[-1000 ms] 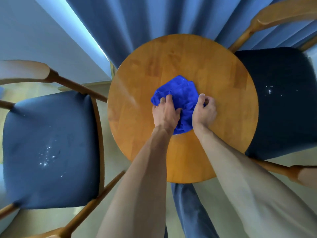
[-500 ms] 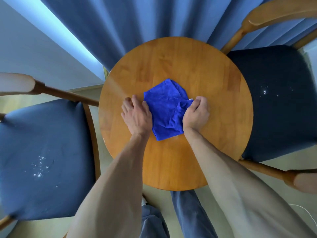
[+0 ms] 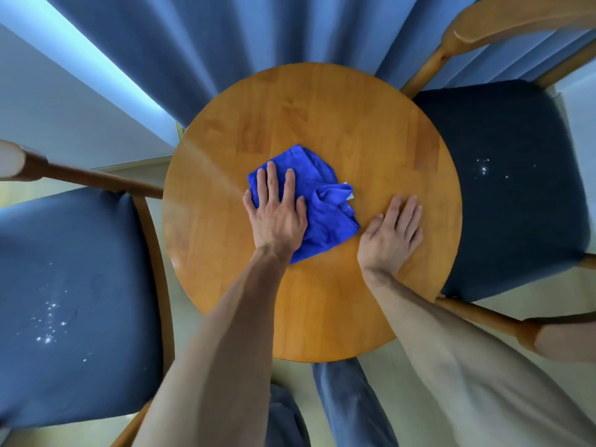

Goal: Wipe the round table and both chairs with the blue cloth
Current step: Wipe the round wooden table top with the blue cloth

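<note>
the left hand (image 3: 277,217) lies flat, fingers straight and spread, pressing the blue cloth (image 3: 325,208) near the middle of the round desk (image 3: 322,124). the right hand (image 3: 392,233), released and flat, rests on bare wood just beside the cloth at its 4 o'clock. one chair (image 3: 74,285) stands at the desk's 9 o'clock, the other chair (image 3: 509,188) at 3 o'clock, both seats speckled white.
</note>
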`<state>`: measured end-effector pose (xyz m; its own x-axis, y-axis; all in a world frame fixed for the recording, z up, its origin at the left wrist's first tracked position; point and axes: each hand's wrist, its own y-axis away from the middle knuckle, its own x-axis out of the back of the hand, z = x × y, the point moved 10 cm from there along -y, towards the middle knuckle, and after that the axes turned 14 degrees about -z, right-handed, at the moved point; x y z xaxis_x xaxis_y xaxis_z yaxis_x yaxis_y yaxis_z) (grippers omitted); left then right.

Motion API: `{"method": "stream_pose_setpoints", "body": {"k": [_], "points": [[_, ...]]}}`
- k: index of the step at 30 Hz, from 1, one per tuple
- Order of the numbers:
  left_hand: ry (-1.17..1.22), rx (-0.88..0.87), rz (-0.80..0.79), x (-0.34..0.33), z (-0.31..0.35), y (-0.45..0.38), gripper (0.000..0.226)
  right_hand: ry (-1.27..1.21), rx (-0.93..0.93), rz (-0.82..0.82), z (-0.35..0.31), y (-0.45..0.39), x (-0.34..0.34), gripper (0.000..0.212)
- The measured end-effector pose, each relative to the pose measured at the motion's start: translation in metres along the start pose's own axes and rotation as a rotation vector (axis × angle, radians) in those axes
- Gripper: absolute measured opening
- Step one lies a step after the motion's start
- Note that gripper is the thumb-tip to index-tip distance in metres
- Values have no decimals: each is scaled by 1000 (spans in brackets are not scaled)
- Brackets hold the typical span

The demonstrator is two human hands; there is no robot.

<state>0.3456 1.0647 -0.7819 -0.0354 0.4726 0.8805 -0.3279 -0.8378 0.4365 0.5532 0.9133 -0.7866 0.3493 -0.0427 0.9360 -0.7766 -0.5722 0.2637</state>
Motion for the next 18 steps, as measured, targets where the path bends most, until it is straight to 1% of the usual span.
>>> {"method": "stream_pose_setpoints", "body": {"k": [3, 6, 10, 12, 16, 18], "points": [[1, 17, -15, -2, 4, -3, 55, 21, -3, -35, 0, -1, -3, 56], [3, 48, 6, -1, 9, -7, 54, 27, -4, -31, 0, -1, -3, 58], [-37, -8, 18, 5, 21, -26, 55, 14, 6, -17, 0, 0, -1, 57], [-13, -2, 28, 13, 31, -44, 54, 13, 5, -15, 0, 1, -1, 56], [39, 88, -8, 23, 57, -74, 53, 11, 11, -16, -1, 0, -2, 55], [75, 60, -2, 23, 66, -74, 57, 1, 6, -16, 2, -2, -2, 54]]}}
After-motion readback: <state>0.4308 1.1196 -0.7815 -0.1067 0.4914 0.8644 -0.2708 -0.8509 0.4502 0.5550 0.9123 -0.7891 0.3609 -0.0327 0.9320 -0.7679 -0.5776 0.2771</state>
